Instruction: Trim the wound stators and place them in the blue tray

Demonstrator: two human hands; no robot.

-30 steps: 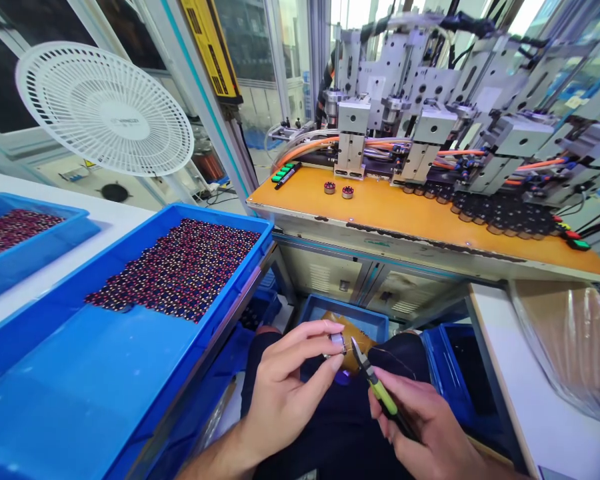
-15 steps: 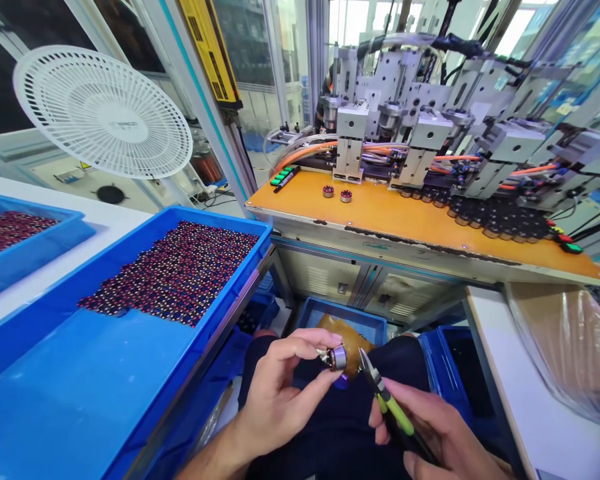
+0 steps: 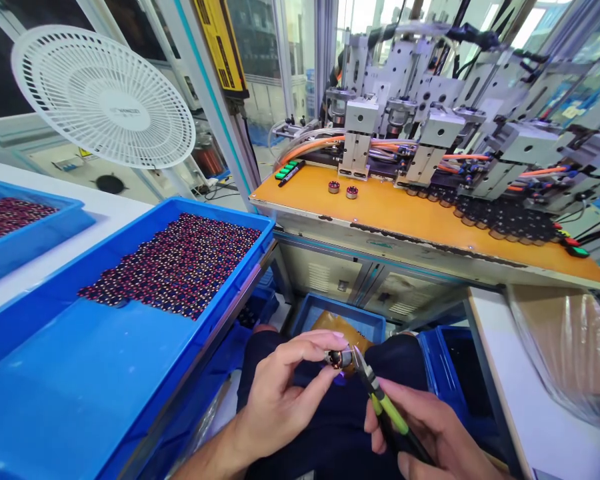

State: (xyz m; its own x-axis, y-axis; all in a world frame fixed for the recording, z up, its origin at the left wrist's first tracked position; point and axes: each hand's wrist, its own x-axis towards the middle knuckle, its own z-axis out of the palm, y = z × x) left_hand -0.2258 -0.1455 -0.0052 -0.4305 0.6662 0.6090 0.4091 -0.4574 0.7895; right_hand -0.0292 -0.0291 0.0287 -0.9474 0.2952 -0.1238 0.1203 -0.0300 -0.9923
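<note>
blue tray (image 3: 80,373): smooth plastic, pretty glossy
pliers (image 3: 393,415): metal tips, plasticky grips
bench edge (image 3: 410,241): chipped, kinda rough

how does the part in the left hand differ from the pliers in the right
The part is short and round, while the pliers are long and tapered. The part shows coppery bits; the pliers are partly green and black. The part is pinched by the left hand, whereas the pliers lie in the grip of the right hand. Both show grey metal.
</note>
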